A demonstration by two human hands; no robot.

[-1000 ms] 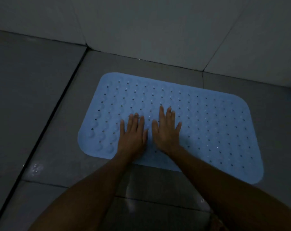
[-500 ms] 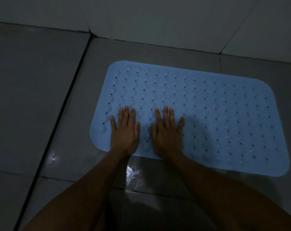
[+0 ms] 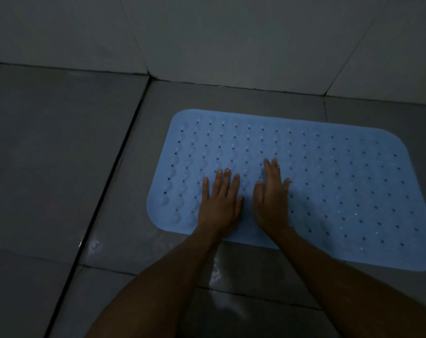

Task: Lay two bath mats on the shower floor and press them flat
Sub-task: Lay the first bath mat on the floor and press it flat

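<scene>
A single blue bath mat (image 3: 329,181) lies on the grey tiled shower floor (image 3: 60,167), its far edge near the wall (image 3: 231,40) at 12 o'clock and its long axis running from 9 o'clock toward 3 o'clock, dipping slightly to 4. Both hands sit on its left part, close to the near edge: the left hand (image 3: 220,203) toward 9 o'clock, the right hand (image 3: 271,203) just beside it. Each is spread open, palm down, fingers pointing to 12 o'clock, grasping nothing and pressing flat on the dimpled, perforated surface. Most of the unpressed mat stretches away toward 3 o'clock, so the right hand is nearer to it, and the next presses probably travel that way along the long axis. Wet sheen shows on the tiles at 6 o'clock. No second mat is in view, so that half of the task seems not yet done.
</scene>
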